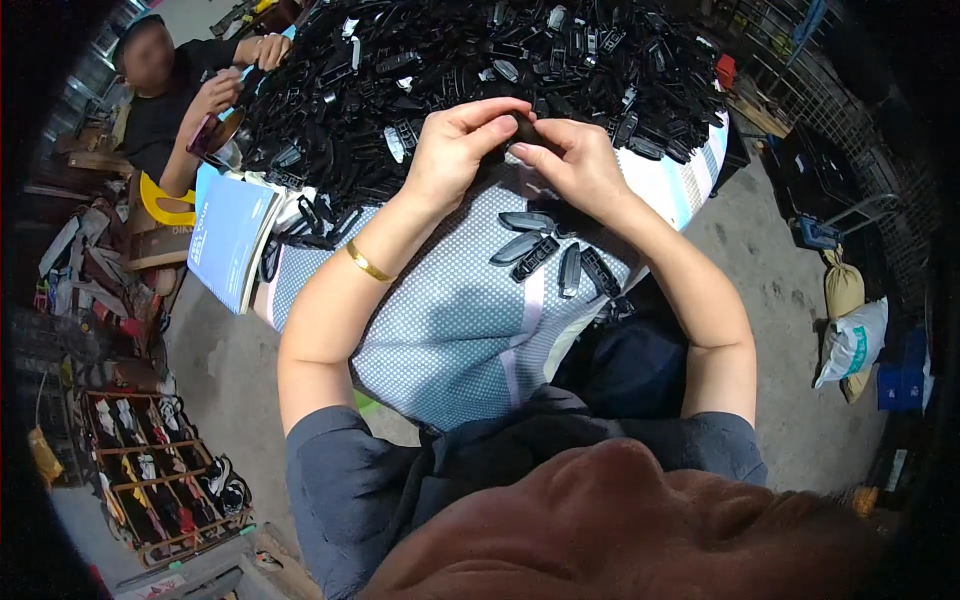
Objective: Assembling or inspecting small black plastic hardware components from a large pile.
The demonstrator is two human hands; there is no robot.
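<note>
Both of my hands meet above the near edge of a large heap of black plastic parts [430, 75]. My left hand [462, 150], with a gold bangle on its wrist, pinches one side of a small dark plastic part [523, 128]. From the other side, my right hand [580, 162] grips the same piece between thumb and fingers. My fingers cover much of it, so its exact kind cannot be made out. Just below my right hand, several loose black parts [535, 256], some smooth and some ribbed, lie on a grey-blue dotted cloth [440, 335].
A blue-covered book [230, 240] lies at the table's left edge. Across the heap at far left, another person [160, 85] handles parts. A sectioned wooden rack [150, 480] stands lower left. At right are a black case [820, 175], a white sack [853, 342] and a blue box [903, 370].
</note>
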